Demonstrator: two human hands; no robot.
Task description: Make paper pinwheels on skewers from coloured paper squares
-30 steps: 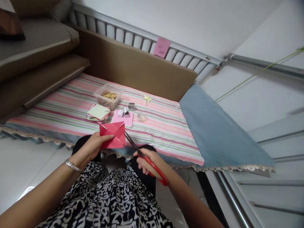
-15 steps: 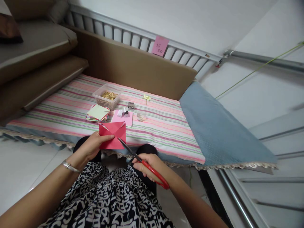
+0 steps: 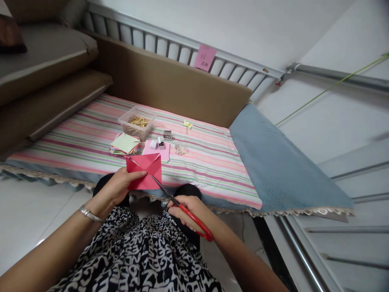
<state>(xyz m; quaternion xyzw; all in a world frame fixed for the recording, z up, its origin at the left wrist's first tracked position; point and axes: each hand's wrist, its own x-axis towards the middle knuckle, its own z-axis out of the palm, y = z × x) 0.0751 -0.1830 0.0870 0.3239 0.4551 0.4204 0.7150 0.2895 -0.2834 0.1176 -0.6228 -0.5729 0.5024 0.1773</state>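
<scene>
My left hand [image 3: 123,183] pinches a red square of paper [image 3: 153,165] at its left side, thumb on top. Two slits run inward from the paper's upper corners. In my right hand [image 3: 190,211] is a pair of scissors [image 3: 199,223] with red handles and dark blades. The blades point up and left, their tips on the lower right part of the paper, near its middle. Just beyond the paper lie a stack of coloured paper squares [image 3: 125,142] and a pink paper pad [image 3: 165,153] with small boxes on it.
A clear plastic tub [image 3: 127,123] of thin wooden sticks stands on the striped sheet [image 3: 209,162]. Near it are a small box of pins [image 3: 167,135], a clear bag [image 3: 180,149] and a yellow paper pinwheel [image 3: 187,124]. Cardboard [image 3: 182,89] lines the back rail.
Both hands, the paper and the scissors have shifted only very slightly. The scissor handles sit a little closer together and further left than before.
</scene>
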